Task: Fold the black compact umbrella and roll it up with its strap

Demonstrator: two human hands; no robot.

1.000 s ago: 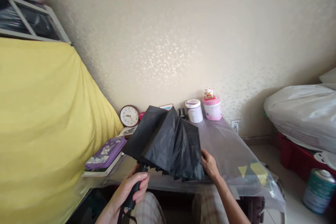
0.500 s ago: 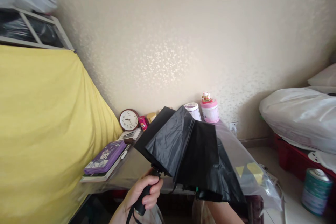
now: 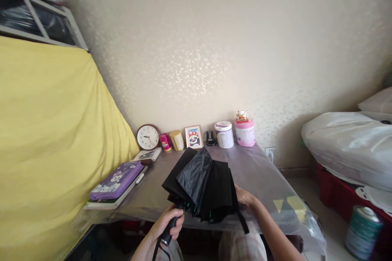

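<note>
A black folding umbrella (image 3: 218, 187), partly collapsed with its canopy panels loosely bunched, is held over the front of the table. My left hand (image 3: 161, 224) is closed around its black handle (image 3: 168, 231), and a wrist strap dangles below. At the canopy's right side is my right hand (image 3: 243, 196), reaching behind the folds. Its fingers are hidden by the fabric, so their grip does not show. A black closure strap (image 3: 243, 222) hangs from the canopy's lower right edge, near my right wrist.
Along the wall stand a clock (image 3: 148, 137), a pink can (image 3: 165, 142), a yellow-lidded jar (image 3: 177, 140), a panda picture frame (image 3: 194, 138) and two canisters. A purple case (image 3: 116, 180) lies on books at left. Clear plastic covers the table (image 3: 257, 171). A spray can (image 3: 363, 232) stands right.
The canopy has drawn in narrower and sits lower, uncovering the picture frame and jar behind. My right hand has come out from beneath the canopy to its right side. My left hand keeps the handle.
</note>
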